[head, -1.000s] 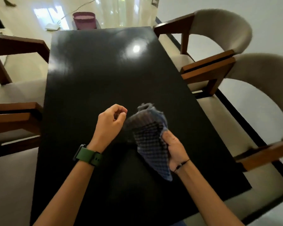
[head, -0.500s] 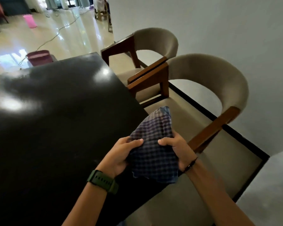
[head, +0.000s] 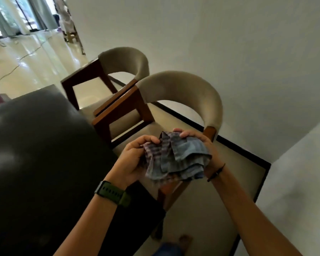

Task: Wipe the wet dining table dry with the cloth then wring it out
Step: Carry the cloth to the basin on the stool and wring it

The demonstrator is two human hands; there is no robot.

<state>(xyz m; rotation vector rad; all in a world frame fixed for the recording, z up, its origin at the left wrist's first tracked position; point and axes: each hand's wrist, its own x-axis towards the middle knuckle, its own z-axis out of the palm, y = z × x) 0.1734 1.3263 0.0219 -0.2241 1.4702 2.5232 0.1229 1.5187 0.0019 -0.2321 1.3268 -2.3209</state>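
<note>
While I am holding the bunched checked cloth [head: 175, 159] off the worktop [head: 41, 154], above a chair seat [head: 227, 163], my left hand [head: 135, 157] and right hand [head: 201, 145] are each curling a grip around opposite ends; I should be twisting them in opposite directions, firmly.

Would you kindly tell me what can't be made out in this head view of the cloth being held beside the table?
- Table: its left and near parts are cut off by the frame edges; motion blur hides any wetness.
- Cloth: bunched folds hide whether it is twisted yet.
- Right hand: the palm is behind the cloth.
- Left hand: fingertips are buried in the fabric.
- Nearer chair: hands and cloth cover part of the seat.
</note>
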